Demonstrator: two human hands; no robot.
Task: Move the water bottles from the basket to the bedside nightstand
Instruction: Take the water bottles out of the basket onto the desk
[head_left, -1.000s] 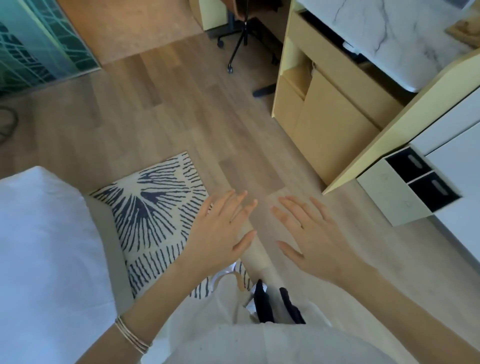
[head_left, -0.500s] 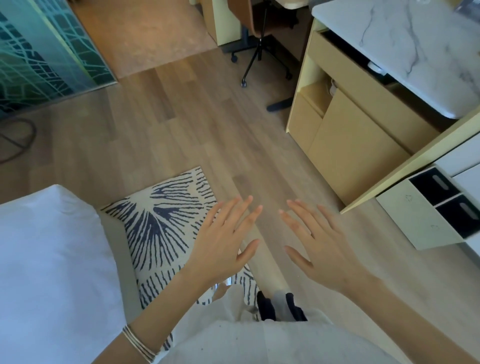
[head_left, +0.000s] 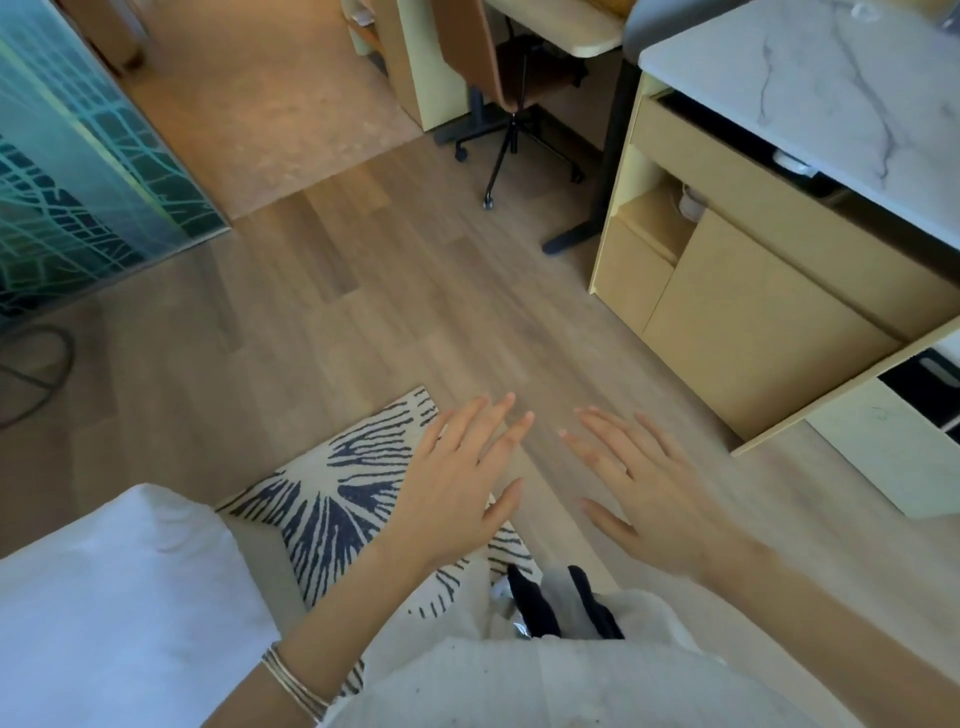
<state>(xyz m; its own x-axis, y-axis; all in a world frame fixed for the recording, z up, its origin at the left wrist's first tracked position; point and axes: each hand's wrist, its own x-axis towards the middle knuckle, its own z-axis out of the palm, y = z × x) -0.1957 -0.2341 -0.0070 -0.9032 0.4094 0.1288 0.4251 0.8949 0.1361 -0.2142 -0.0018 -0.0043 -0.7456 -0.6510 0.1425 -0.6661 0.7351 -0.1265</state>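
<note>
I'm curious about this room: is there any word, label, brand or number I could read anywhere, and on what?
None can be read. The rug bears only dark streaks, the glass panel only a leaf-like pattern, the marble top only veins. The small white thing under that top is too blurred to show any label.

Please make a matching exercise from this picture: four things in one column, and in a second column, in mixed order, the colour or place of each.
Things:
1. rug
2. chair
3. bracelets
4. countertop

Descriptions:
A. white with grey veins, at the upper right
B. around the left wrist
C. brown back, black legs on castors, at the top
D. dark blue lines on cream, on the floor beside the white bedding

Pairs: 1-D, 2-C, 3-B, 4-A
</note>
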